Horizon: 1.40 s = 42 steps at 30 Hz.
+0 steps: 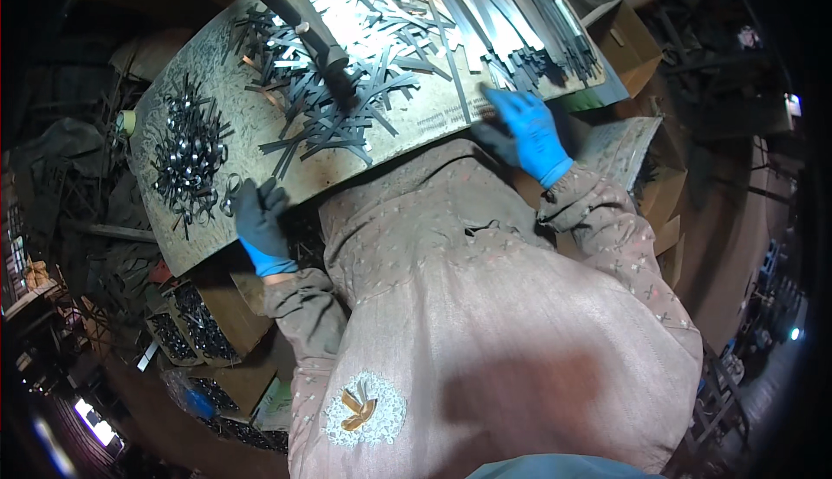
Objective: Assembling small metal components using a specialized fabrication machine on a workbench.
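Spreading both gloved hands along the near edge of a pale, worn, flat-topped worktable (260, 145), well apart from each other. Extending the right hand (527, 128), in a bright blue glove with dark grey coating on the thumb side, toward the table's right part, with fingers parted and released. Pointing those fingers toward the near ends of long, flat, grey strips (490, 11), laid roughly side by side across the table's right portion; unable to tell whether touching the tabletop. Holding the left hand (263, 219), in a dark grey glove with a blue cuff, at the near edge farther left, with loosely bent, parted fingers, seemingly released too; unable to tell whether touching the small, dark, shiny loop (230, 195) just beside the fingertips.

Facing, between both hands and farther back, a broad, tangled heap of straight, dark, flat strips (381, 84), brightly lit toward the far side. Having, left of that heap, a smaller pile of glossy, black, curled strips (189, 162), near the left hand. Seeing a dark, jointed, rod-like arm (295, 19) crossing over the heap. Wearing brown, flower-patterned sleeves (598, 219) and a pale pinkish cloth garment (511, 323) across the lap. Having brown cardboard boxes (236, 306) with small dark pieces (199, 319) below, to the left.
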Tool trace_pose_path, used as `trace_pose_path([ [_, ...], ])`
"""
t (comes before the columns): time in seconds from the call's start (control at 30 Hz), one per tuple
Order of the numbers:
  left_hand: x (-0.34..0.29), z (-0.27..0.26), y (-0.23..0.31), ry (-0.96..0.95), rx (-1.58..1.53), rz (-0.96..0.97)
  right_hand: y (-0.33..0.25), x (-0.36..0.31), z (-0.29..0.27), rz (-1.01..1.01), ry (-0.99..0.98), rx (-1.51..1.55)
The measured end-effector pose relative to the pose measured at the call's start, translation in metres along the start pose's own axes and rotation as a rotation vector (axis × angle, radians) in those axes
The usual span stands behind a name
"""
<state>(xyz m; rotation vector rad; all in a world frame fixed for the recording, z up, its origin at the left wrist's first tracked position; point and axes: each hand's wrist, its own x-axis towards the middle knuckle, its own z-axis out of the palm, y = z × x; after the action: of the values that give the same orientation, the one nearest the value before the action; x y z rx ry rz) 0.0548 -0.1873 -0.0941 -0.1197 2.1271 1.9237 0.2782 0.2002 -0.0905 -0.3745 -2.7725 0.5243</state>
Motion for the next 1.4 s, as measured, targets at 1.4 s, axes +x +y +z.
trace_pose_path([
  [1.4,-0.072,0.17,0.041,-0.304,-0.229,0.182,-0.116,0.058,0.029,0.238,0.25,0.963],
])
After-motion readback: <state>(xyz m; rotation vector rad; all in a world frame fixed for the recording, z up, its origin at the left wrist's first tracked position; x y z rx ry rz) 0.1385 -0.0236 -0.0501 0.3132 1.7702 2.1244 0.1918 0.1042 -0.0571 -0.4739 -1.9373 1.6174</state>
